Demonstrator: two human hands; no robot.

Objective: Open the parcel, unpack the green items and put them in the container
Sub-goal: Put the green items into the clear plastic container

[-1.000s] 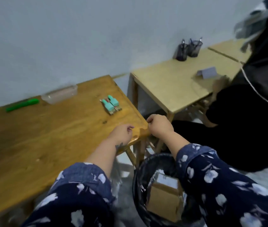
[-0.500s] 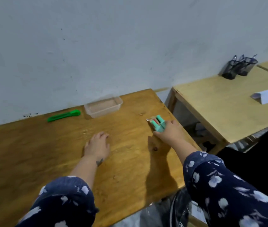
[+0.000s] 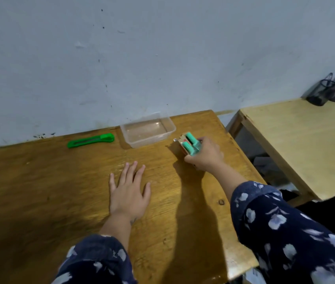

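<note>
My right hand (image 3: 204,155) grips a small pack of green items (image 3: 189,144) on a card backing, held just above the brown wooden table (image 3: 60,191). The pack hangs close to the right side of a clear plastic container (image 3: 148,131), which stands near the wall with nothing inside. Flat on the table's middle lies my left hand (image 3: 129,191), fingers spread, holding nothing. The parcel is out of view.
A green utility knife (image 3: 90,140) lies near the wall, left of the container. A lighter wooden table (image 3: 297,144) stands to the right across a gap, with dark pen holders (image 3: 330,90) at its back. A white wall runs behind both tables.
My view swung up from the bin beside the table. My right hand took hold of the green pack and lifted it toward the container. My left hand slid to the table's middle and flattened.
</note>
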